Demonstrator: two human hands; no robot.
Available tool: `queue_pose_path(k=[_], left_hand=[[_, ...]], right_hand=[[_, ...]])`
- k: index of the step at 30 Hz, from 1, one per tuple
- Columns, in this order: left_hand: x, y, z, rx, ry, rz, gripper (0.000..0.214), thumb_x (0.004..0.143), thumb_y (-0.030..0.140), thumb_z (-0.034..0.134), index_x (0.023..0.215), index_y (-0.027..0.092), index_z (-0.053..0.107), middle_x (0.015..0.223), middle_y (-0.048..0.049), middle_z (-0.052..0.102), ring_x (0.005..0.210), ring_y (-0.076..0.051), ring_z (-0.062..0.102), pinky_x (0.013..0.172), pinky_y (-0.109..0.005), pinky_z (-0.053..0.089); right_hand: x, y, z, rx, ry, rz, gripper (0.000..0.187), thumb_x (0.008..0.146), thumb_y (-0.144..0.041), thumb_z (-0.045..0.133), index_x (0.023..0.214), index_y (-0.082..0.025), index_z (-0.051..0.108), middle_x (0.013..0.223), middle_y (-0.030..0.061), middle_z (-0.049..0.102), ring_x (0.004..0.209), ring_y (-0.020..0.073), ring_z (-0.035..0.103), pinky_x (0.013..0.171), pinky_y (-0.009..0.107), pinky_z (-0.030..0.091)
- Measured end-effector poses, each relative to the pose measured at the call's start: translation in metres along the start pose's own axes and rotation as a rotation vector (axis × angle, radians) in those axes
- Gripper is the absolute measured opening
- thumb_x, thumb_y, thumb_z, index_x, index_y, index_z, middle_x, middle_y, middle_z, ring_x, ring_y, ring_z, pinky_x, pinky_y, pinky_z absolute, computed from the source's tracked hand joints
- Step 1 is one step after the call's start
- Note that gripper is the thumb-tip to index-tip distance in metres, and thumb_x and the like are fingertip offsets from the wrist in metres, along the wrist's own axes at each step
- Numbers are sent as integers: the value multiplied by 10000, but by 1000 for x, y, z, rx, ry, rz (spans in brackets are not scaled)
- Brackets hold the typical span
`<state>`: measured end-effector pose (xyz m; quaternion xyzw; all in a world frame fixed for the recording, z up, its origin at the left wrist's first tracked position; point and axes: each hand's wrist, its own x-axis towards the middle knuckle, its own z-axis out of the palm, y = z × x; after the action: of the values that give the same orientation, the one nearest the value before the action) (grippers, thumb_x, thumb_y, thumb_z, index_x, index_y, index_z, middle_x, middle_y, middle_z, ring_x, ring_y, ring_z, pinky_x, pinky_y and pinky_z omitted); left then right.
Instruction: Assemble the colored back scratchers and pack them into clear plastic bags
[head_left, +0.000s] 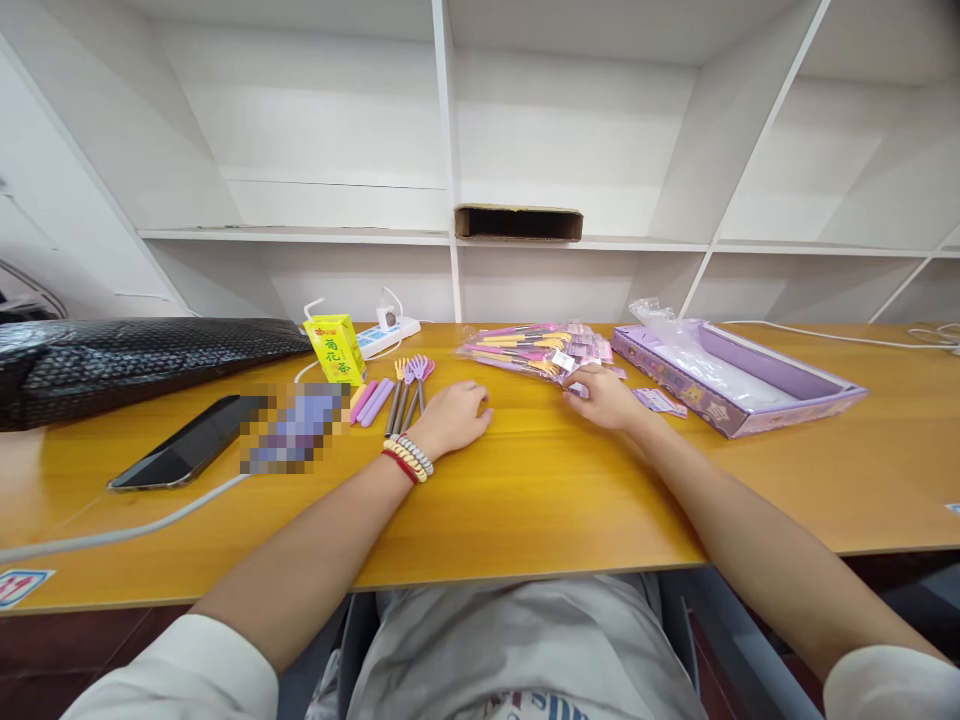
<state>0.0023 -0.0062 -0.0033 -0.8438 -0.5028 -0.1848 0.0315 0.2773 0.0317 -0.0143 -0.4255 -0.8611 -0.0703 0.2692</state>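
My left hand (pixel 454 416) rests on the table with its fingers loosely curled, thumb apart, and nothing in it. Just left of it lie several claw-headed back scratchers (pixel 411 385) with dark metal stems, their heads yellow, purple and pink. Pink and purple handles (pixel 373 402) lie beside them. My right hand (pixel 602 396) has its fingertips closed at the near right edge of a clear plastic bag (pixel 525 350). Inside the bag show more pink, yellow and dark sticks and printed cards. A small printed packet (pixel 660 402) lies right of that hand.
An open purple box (pixel 795 400) with clear plastic in it stands at right. At left are a yellow drink carton (pixel 334 348), a power strip (pixel 390 335), a phone (pixel 187 442), a white cable (pixel 157 520) and a black wrapped bundle (pixel 142 360). White shelves (pixel 300 130) rise behind.
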Motion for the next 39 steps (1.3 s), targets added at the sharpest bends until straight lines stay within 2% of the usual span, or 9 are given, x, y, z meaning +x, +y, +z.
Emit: queue_pose_path(k=[6,9,12,17,23,30,34,37,39], left_hand=[[1,-14,-7,364,159,-312,316,782,273,431,960,74,599,995,-215,558,984,-341,506,785,-429,411],[0,-23,-10,426,145,-418,368,749,238,450,1046,54,565,1023,-220,555,991,-343,502,776,-415,413],[0,-29,-11,445,77,-457,370,724,224,469,1041,58,564,1034,-213,558,987,-331,508,776,-391,415],[0,-31,-11,467,25,-445,378,699,186,473,1043,55,560,1039,-221,557,982,-328,517,768,-387,419],[0,-32,-11,454,19,-426,381,705,163,455,1049,36,555,1041,-242,548,975,-342,522,746,-395,423],[2,-24,-6,369,67,-359,352,751,249,451,1042,84,563,1044,-202,540,1043,-319,481,845,-406,389],[2,-17,-3,281,63,-258,345,767,314,464,1026,115,573,1052,-178,519,1043,-312,469,869,-406,379],[2,-14,-3,218,80,-194,369,771,329,475,1059,113,556,1038,-165,510,1026,-304,470,885,-404,372],[3,-13,-2,195,109,-173,389,775,336,478,1079,102,541,1038,-161,505,1024,-297,470,896,-398,368]], right_hand=[[-2,6,1,-50,7,92,278,790,-277,493,1003,-168,634,1017,99,633,977,239,550,861,338,414],[-4,9,6,-74,-16,108,348,798,-312,491,1103,-178,592,1091,107,591,1026,244,524,894,349,406],[-5,12,13,-113,-21,117,473,789,-352,508,1225,-168,509,1188,127,523,1094,260,475,937,374,382],[-3,19,25,-204,4,144,602,799,-387,493,1341,-147,390,1340,168,384,1202,331,355,987,469,315],[-1,18,29,-218,-59,55,473,862,-398,413,1323,-293,437,1460,94,221,1291,355,231,980,531,291],[-1,14,28,-229,-140,110,588,863,-463,371,1380,-183,341,1447,119,293,1295,350,235,969,554,309],[1,8,22,-238,-30,84,585,857,-406,382,1388,-165,323,1446,112,298,1268,345,276,976,549,296],[5,1,11,-241,142,52,605,861,-351,358,1416,-134,251,1464,114,252,1288,327,254,1023,514,252],[6,-4,1,-240,267,81,658,854,-336,358,1440,-119,154,1481,131,188,1316,329,210,1035,520,224]])
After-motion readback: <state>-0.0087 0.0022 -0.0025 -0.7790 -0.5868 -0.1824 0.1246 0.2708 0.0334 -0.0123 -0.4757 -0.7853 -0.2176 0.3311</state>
